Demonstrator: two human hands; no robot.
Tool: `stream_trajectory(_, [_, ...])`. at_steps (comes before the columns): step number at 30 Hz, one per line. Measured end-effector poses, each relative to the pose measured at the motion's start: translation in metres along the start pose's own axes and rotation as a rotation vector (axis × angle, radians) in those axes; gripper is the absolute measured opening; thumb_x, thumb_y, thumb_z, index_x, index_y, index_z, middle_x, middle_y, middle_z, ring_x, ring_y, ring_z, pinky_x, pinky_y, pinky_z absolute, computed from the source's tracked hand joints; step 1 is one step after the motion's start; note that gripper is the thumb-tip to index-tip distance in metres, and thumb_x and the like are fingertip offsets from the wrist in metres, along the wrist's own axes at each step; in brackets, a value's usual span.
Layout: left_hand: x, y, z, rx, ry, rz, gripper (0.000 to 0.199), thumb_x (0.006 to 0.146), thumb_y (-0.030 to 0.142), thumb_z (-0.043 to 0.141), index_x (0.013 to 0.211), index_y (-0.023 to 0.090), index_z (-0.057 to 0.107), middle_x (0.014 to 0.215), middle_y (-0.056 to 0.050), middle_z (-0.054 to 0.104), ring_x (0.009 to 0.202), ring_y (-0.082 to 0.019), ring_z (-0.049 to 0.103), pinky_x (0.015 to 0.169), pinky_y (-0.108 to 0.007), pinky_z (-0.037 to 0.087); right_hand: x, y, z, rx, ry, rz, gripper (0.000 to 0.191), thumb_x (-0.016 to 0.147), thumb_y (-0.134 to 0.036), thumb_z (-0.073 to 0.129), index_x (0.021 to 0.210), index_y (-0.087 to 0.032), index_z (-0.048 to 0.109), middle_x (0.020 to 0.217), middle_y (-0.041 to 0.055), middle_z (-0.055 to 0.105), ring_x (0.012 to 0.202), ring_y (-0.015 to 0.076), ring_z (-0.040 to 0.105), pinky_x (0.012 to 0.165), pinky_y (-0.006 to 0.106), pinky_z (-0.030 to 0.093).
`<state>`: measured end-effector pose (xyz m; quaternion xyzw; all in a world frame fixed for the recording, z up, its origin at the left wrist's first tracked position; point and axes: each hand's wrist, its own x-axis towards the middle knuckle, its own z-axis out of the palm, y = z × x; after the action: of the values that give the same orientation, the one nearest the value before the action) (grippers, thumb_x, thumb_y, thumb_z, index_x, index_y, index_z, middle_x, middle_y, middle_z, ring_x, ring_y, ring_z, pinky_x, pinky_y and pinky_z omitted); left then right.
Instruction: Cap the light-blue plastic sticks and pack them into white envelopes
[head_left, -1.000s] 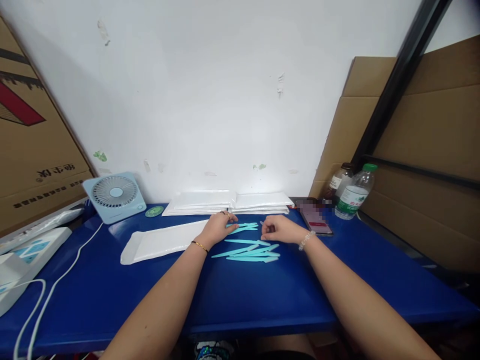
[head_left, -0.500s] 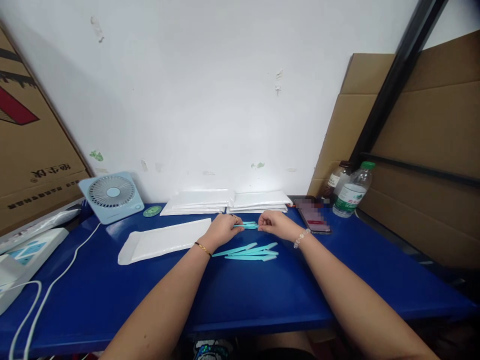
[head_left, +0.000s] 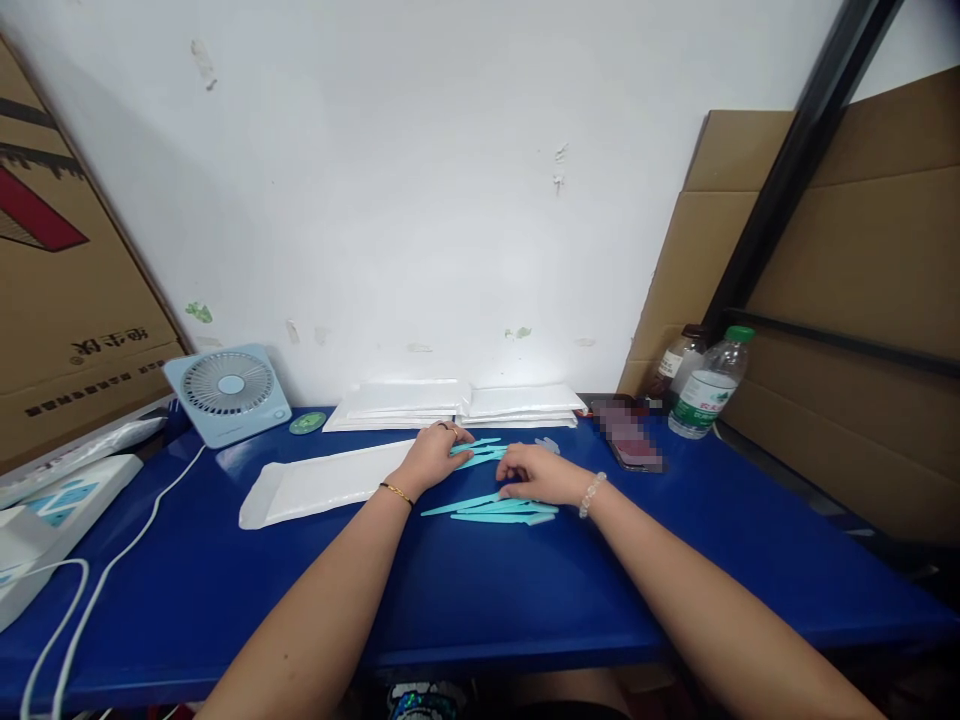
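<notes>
My left hand (head_left: 435,455) pinches the ends of several turquoise eyebrow razors (head_left: 486,452), fanned out low over the table. Over a second loose group of turquoise razors (head_left: 495,508) hovers my right hand (head_left: 538,474), its thumb and fingers curved and apart, with nothing visible between them. Whether its fingertips touch that group I cannot tell. Behind the right hand, small clear plastic pieces (head_left: 547,443) lie on the table. A white padded mailer (head_left: 322,485) lies flat to the left, its right end beneath or behind my left hand.
Stacks of white mailers (head_left: 405,397) stand against the wall on the blue table (head_left: 525,600). A small fan (head_left: 229,390) and a green disc (head_left: 307,423) are left; a phone (head_left: 634,435) and bottles (head_left: 705,395) are right. White cables (head_left: 120,555) cross the left side.
My right hand has come away from the upper razors, moving nearer to me over the lower group. The razors at my left hand are more spread out, and the clear pieces now show.
</notes>
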<state>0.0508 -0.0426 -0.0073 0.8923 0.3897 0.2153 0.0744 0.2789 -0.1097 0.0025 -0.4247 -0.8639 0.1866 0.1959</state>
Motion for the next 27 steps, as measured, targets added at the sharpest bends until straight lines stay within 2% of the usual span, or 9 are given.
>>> stream_trajectory(3, [-0.001, 0.000, 0.004, 0.023, -0.023, -0.020, 0.034, 0.082, 0.036, 0.056, 0.112, 0.022, 0.063, 0.113, -0.007, 0.062, 0.105, -0.023, 0.054, 0.091, -0.033, 0.043, 0.003, -0.004, 0.008, -0.007, -0.053, -0.005, 0.014, 0.077, -0.030, 0.066, 0.082, -0.018, 0.063, 0.085, 0.0022, 0.057, 0.069, 0.0120, 0.051, 0.059, 0.022, 0.038])
stream_trajectory(6, [0.000, 0.000, 0.005, 0.023, -0.061, -0.033, 0.035, 0.084, 0.036, 0.053, 0.115, 0.022, 0.061, 0.117, -0.007, 0.060, 0.107, -0.023, 0.054, 0.092, -0.034, 0.043, 0.002, 0.000, 0.005, -0.010, -0.064, 0.024, 0.010, 0.078, -0.027, 0.064, 0.078, -0.018, 0.060, 0.083, 0.0019, 0.056, 0.067, 0.0117, 0.050, 0.058, 0.022, 0.037])
stream_trajectory(10, [0.000, 0.008, -0.003, -0.064, 0.000, 0.029, 0.040, 0.094, 0.042, 0.033, 0.116, 0.022, 0.060, 0.113, -0.007, 0.062, 0.104, -0.020, 0.056, 0.090, -0.031, 0.042, -0.002, 0.010, -0.008, -0.021, 0.076, 0.088, 0.010, 0.082, -0.027, 0.059, 0.078, -0.018, 0.059, 0.076, 0.0012, 0.058, 0.066, 0.0123, 0.051, 0.061, 0.023, 0.037])
stream_trajectory(13, [0.001, 0.022, -0.009, -0.058, -0.054, 0.125, 0.043, 0.095, 0.045, 0.029, 0.107, 0.022, 0.062, 0.105, -0.005, 0.065, 0.097, -0.019, 0.058, 0.085, -0.029, 0.042, -0.005, 0.019, -0.017, -0.005, 0.186, 0.144, 0.010, 0.084, -0.028, 0.057, 0.082, -0.018, 0.058, 0.073, 0.0008, 0.059, 0.066, 0.0127, 0.052, 0.060, 0.023, 0.037])
stream_trajectory(15, [0.001, 0.030, -0.011, 0.037, -0.105, 0.164, 0.040, 0.094, 0.045, 0.032, 0.095, 0.021, 0.064, 0.093, -0.005, 0.067, 0.090, -0.019, 0.058, 0.082, -0.030, 0.040, -0.006, 0.024, -0.021, -0.002, 0.204, 0.152, 0.011, 0.084, -0.029, 0.057, 0.083, -0.018, 0.059, 0.074, 0.0010, 0.060, 0.066, 0.0127, 0.052, 0.059, 0.023, 0.036])
stream_trajectory(17, [0.002, 0.033, -0.010, 0.131, -0.105, 0.155, 0.039, 0.094, 0.042, 0.033, 0.085, 0.020, 0.064, 0.081, -0.005, 0.066, 0.085, -0.020, 0.058, 0.080, -0.031, 0.038, -0.006, 0.027, -0.023, 0.003, 0.206, 0.158, 0.012, 0.083, -0.030, 0.057, 0.082, -0.018, 0.059, 0.075, 0.0011, 0.061, 0.066, 0.0126, 0.053, 0.058, 0.022, 0.036])
stream_trajectory(20, [0.004, 0.028, -0.008, 0.180, -0.080, 0.108, 0.037, 0.094, 0.040, 0.034, 0.081, 0.022, 0.064, 0.079, -0.003, 0.066, 0.087, -0.020, 0.056, 0.080, -0.032, 0.036, -0.005, 0.031, -0.023, 0.000, 0.204, 0.172, 0.010, 0.082, -0.028, 0.056, 0.082, -0.018, 0.060, 0.075, 0.0012, 0.062, 0.066, 0.0126, 0.053, 0.058, 0.022, 0.036])
stream_trajectory(24, [0.003, 0.017, -0.009, 0.175, -0.075, 0.062, 0.035, 0.093, 0.039, 0.036, 0.081, 0.023, 0.065, 0.083, -0.002, 0.067, 0.088, -0.020, 0.056, 0.081, -0.033, 0.036, -0.006, 0.039, -0.025, -0.029, 0.198, 0.192, 0.007, 0.080, -0.019, 0.053, 0.079, -0.017, 0.060, 0.073, 0.0012, 0.062, 0.064, 0.0118, 0.052, 0.058, 0.022, 0.036])
stream_trajectory(27, [0.003, 0.013, -0.010, 0.129, -0.083, 0.047, 0.035, 0.093, 0.039, 0.037, 0.081, 0.023, 0.066, 0.089, -0.001, 0.069, 0.089, -0.019, 0.056, 0.081, -0.031, 0.037, -0.008, 0.042, -0.027, -0.014, 0.220, 0.219, 0.009, 0.080, -0.019, 0.051, 0.077, -0.017, 0.060, 0.073, 0.0018, 0.062, 0.064, 0.0122, 0.052, 0.058, 0.022, 0.037])
